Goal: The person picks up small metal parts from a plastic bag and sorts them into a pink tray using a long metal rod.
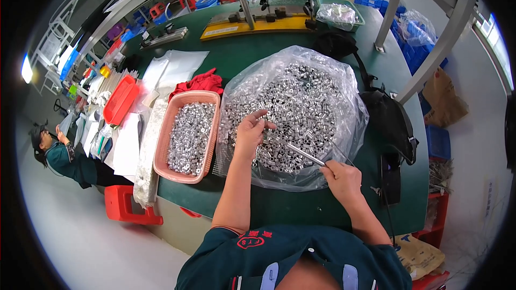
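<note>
A clear plastic bag lies spread open on the green table, full of small silvery metal sleeves. Above it my right hand is closed around one end of a thin metal rod, which slants up and left over the sleeves. At the rod's far tip is my left hand, its thumb and fingers bent together; what they pinch is too small to make out. Left of the bag stands a pink plastic basket, holding more of these sleeves. A red cloth lies behind the basket.
A black bag with a strap and a dark flat object lie at the right. Behind sit a yellow-based fixture and a green tray. Metal frame posts rise at the right. A person is at far left, near a red stool.
</note>
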{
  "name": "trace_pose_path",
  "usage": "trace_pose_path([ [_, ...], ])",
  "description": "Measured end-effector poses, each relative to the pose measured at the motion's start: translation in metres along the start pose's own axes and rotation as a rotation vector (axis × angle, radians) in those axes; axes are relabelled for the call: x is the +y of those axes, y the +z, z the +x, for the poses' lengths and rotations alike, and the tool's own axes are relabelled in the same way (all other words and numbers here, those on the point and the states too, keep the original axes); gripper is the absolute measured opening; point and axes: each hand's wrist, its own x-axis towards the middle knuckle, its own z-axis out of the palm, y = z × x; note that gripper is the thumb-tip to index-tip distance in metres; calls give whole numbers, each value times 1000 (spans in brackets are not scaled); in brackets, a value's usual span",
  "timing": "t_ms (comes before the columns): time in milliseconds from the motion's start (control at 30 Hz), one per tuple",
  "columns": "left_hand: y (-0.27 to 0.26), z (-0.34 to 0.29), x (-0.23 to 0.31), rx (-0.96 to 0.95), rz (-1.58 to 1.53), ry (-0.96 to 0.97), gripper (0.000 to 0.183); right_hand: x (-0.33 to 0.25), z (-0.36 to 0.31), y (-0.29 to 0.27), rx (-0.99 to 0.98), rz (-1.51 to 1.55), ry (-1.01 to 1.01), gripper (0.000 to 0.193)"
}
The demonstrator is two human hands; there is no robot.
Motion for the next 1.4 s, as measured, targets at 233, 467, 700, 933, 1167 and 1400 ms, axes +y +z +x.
trace_pose_path([
  [233,18,1,-15,277,704,420,28,2,-3,7,-10,9,43,13],
  [467,10,-2,-1,56,-343,43,30,0,-2,7,-15,57,85,13],
  [700,-2,5,-12,-66,-570,-133,31,4,-3,12,30,84,63,13],
  [933,7,0,-7,-116,-547,-252,30,1,1,6,-44,172,190,12],
  [1167,-10,3,3,-73,-549,-133,30,6,1,5,-65,197,168,14],
  [1400,-25,7,-4,-153,-713,-177,27,4,0,5,-93,228,182,15],
])
